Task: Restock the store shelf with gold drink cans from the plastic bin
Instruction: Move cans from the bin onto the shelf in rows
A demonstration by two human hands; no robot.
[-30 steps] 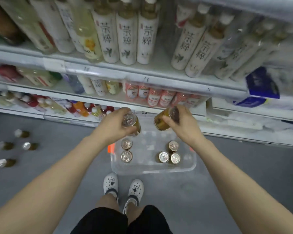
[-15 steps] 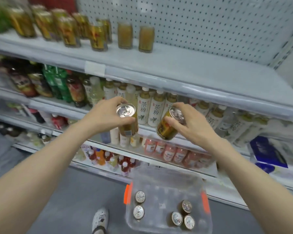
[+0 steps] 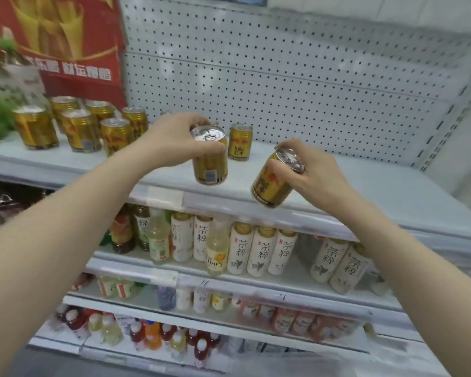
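One gold can (image 3: 210,163) hangs upright over the top shelf (image 3: 378,194) front edge, its rim pinched by the curled left grip (image 3: 174,141); the right grip (image 3: 321,172) clasps a tilted can (image 3: 271,186) by its top, just beside; stocked cans (image 3: 79,130) stand behind

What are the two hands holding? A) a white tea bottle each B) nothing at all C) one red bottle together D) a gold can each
D: the left hand grips a gold can by its top, and the right hand grips a second gold can, tilted.
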